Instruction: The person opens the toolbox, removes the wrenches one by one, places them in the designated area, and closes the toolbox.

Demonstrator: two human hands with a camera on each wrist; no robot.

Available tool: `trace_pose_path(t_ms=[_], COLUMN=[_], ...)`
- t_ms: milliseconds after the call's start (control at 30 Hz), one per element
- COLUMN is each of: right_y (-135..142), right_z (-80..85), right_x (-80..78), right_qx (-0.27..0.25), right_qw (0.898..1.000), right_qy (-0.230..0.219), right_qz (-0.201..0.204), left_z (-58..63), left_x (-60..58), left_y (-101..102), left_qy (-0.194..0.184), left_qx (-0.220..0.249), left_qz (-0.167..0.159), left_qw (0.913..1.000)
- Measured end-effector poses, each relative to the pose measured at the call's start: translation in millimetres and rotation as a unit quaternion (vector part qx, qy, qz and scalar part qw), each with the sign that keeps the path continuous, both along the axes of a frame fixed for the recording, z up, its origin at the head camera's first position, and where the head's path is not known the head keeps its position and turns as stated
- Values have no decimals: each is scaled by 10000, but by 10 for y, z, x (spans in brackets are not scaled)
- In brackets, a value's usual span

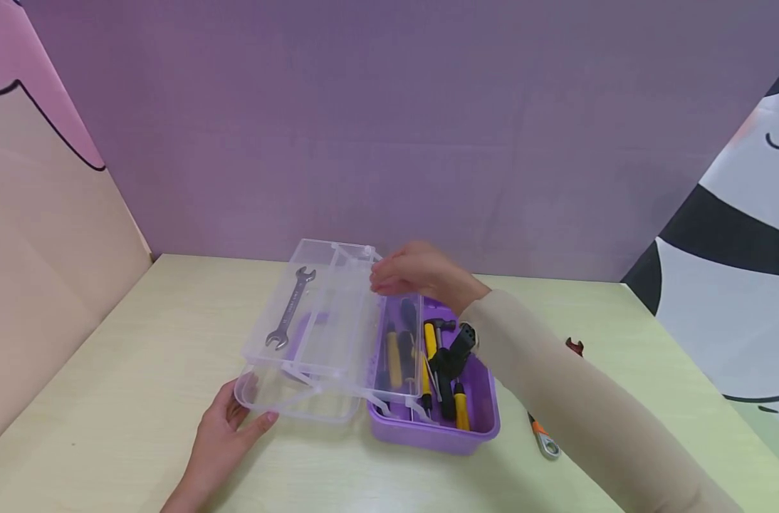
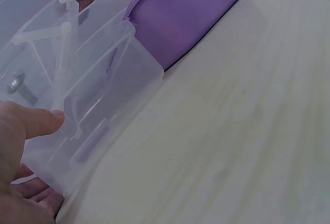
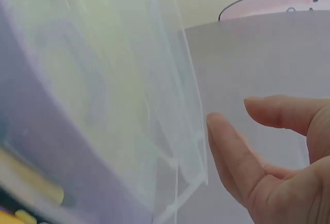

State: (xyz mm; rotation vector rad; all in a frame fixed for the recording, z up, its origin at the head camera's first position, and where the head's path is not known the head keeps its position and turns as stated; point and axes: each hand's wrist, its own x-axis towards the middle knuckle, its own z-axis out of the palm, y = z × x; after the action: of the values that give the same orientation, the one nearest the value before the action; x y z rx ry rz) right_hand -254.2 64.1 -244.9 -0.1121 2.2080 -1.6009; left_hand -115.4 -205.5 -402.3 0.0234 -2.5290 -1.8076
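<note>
A purple toolbox (image 1: 437,439) stands with its clear lid (image 1: 322,410) folded out to the left and clear trays (image 1: 347,335) spread above. My left hand (image 1: 218,434) grips the lid's near left corner, its thumb along the front side and its fingers round the end. On the upper tray lies a double open-ended wrench (image 1: 291,308). My right hand (image 1: 421,271) is over the far end of the trays, fingers extended and holding nothing; the right wrist view shows thumb and fingers (image 3: 234,157) apart, close beside the tray's edge.
Inside the box are a hammer (image 1: 431,338), a yellow-and-black screwdriver (image 1: 461,407) and several other handled tools, partly seen through the tray. On the table at right lie an orange-handled tool with a ring end (image 1: 547,445) and a red-ended tool (image 1: 574,347), partly hidden by the right sleeve (image 1: 575,399).
</note>
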Motion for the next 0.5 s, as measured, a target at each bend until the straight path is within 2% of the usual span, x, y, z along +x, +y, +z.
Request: trace_pose_path(t_ms=[133,233,500], right_y=[-130,-225,-511], right_z=[21,28,89], right_x=[-1,-7,21], right_qx=[-319,-366,-822], right_qw=[9995,9992,9951], right_qy=[-67,-131,-551], right_qz=[27,-6,-48], left_z=[-2,-9,-15], left_x=[0,-1,3], left_y=[8,18,19], left_qy=[-30,-14,46], left_qx=[-14,-13,-28], left_qz=[28,51,35], left_qw=[10000,10000,10000])
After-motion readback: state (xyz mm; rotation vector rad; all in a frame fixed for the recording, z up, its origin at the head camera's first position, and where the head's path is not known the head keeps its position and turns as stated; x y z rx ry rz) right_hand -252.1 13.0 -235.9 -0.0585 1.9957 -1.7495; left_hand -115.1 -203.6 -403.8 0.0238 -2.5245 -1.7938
